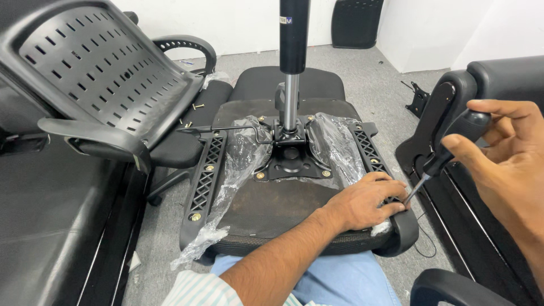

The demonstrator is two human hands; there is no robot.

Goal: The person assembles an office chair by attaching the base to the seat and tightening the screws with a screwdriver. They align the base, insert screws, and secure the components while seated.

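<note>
- The left hand (362, 201) lies flat, fingers curled over the upside-down chair seat (266, 209) beneath it.
- The right hand (504, 158) pinches a screwdriver (447, 153), its tip just beside the left fingers.
- It looks like screw-tightening time; the tip needs lining up straight.

Brightness: bright, even indoor light, white walls nearly washed out.
Source: overhead, diffuse; no lamp in view.
Shadows: soft and short under the upturned chair seat (272, 209) and beside the floor (164, 226).
Glare: pale sheen on the plastic wrap (238, 164) and chrome gas-lift rod (290, 102).
Focus: centre sharp; right hand (510, 164) close, slightly soft.
Distortion: wide-angle bending at the edges.
</note>
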